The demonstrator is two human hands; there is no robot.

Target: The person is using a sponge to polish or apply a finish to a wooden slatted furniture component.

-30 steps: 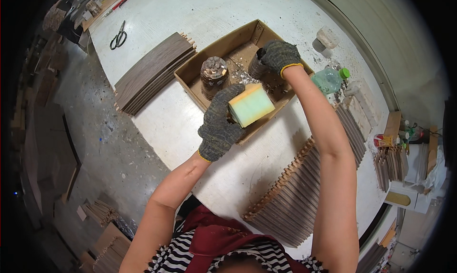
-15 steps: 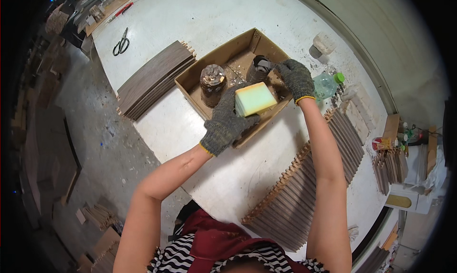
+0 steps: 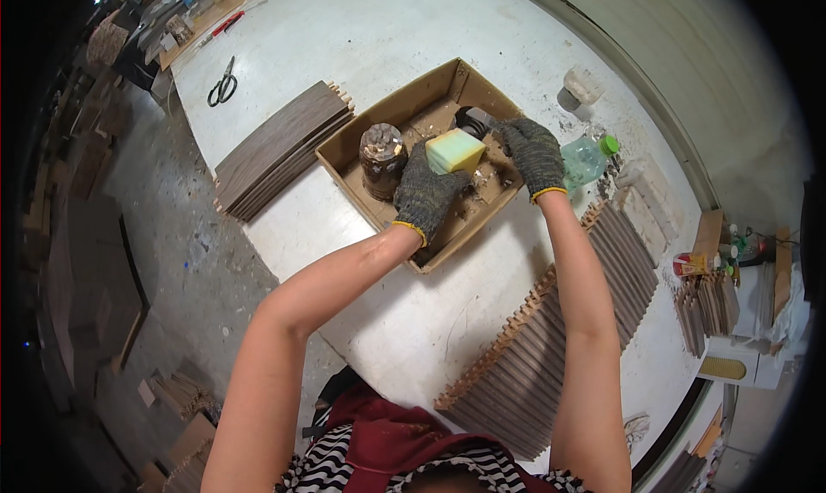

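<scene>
My left hand (image 3: 428, 192), in a grey knit glove with yellow cuff, grips a pale yellow-green block (image 3: 455, 151) over the cardboard box (image 3: 379, 220). My gloved right hand (image 3: 533, 156) is at the box's far right side, its fingers closed beside a dark round container (image 3: 470, 120). A flat grey piece shows between those fingers and the container's mouth; I cannot make out whether it is a held tool. To the left of my left hand, a brown jar (image 3: 383, 161) with a crusted top stands in the box.
Stacked curved wooden slats (image 3: 280, 149) lie left of the box. A ribbed row of wooden strips (image 3: 525, 364) lies under my right forearm. A green-capped bottle (image 3: 585, 159) is right of my right hand. Black scissors (image 3: 223, 86) lie at the table's far left.
My left hand has carried the block farther away, toward the dark container, and the block is turned. My right hand has shifted slightly down, and the grey piece by its fingers has changed angle.
</scene>
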